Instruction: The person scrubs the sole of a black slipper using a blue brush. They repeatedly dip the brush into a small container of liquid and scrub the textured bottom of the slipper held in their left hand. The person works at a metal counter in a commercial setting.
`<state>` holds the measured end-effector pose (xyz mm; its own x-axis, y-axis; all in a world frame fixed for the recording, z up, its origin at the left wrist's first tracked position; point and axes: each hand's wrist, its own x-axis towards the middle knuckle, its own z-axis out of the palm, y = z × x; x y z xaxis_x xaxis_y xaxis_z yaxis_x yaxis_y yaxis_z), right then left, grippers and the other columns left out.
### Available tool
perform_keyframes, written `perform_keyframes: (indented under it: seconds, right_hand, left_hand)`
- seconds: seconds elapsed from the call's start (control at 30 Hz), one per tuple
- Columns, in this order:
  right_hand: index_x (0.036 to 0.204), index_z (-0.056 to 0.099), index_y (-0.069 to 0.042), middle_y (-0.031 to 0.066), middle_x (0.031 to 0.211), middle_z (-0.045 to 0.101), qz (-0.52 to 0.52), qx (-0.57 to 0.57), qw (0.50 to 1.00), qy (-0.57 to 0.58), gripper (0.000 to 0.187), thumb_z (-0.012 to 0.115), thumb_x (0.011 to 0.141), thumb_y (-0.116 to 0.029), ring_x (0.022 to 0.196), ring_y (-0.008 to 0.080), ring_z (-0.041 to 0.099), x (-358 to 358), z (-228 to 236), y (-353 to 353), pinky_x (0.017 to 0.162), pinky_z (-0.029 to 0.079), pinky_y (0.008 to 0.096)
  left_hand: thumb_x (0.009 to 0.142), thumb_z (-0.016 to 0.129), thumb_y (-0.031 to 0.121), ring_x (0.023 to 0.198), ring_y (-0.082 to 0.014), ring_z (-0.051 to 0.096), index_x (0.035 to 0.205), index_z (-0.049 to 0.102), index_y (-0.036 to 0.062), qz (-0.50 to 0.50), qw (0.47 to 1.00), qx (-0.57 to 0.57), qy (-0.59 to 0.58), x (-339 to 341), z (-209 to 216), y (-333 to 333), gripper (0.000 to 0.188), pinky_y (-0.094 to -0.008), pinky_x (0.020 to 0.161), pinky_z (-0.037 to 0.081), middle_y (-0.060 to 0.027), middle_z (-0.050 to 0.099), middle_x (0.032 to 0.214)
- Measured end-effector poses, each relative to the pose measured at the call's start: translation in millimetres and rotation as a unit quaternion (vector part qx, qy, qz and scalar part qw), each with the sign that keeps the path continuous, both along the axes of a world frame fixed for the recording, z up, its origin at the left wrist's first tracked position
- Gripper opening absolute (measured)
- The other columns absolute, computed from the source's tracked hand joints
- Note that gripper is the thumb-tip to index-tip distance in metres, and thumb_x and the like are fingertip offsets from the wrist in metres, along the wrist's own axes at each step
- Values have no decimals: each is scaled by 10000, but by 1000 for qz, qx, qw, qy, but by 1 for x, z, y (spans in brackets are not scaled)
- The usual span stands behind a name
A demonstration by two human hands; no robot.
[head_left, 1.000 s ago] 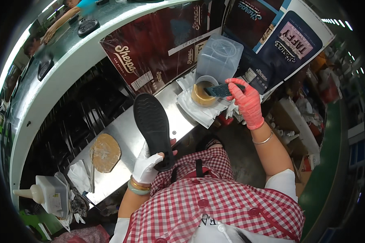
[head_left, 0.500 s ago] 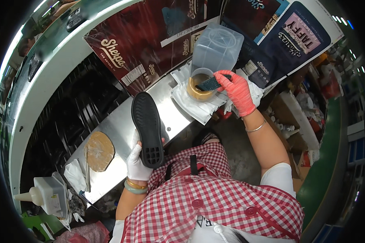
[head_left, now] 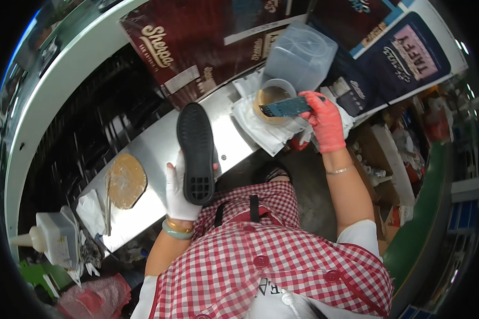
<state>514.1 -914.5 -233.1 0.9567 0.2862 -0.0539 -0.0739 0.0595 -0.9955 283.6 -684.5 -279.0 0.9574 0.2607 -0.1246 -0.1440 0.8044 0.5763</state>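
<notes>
At the cup [head_left: 261, 98], our right hand [head_left: 327, 126] grips the brush [head_left: 290, 108]; our left hand [head_left: 180, 194] holds the sole [head_left: 196, 149]. We see no coat on it; brushing appears unstarted.

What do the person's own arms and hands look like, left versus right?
The left hand wears a white glove that leaves some fingertips bare, plus a gold bangle and a pale green bangle. The right hand wears a coral-red glove, with a silver bracelet below. Both arms have white sleeves.
</notes>
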Motion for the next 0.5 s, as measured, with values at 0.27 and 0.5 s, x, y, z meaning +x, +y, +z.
perform_keyframes:
  seconds: [0.27, 0.5]
  right_hand:
    - [995, 632, -42, 14, 723, 613, 80, 51, 996, -4, 233, 555, 921, -249, 547, 58, 581, -116, 39, 78, 464, 399, 147]
    - [991, 627, -16, 37, 774, 636, 103, 40, 994, -4, 228, 570, 913, -223, 579, 69, 593, -129, 32, 94, 478, 420, 167]
  left_hand:
    - [848, 208, 731, 1044, -306, 554, 1436, 243, 166, -22, 998, -65, 17, -7, -9, 2, 816, -398, 841, 482, -161, 486, 1251]
    - [848, 184, 733, 1060, -322, 548, 1445, 222, 188, -30, 999, -36, -27, -10, -3, -1, 810, -418, 861, 477, -166, 458, 1287]
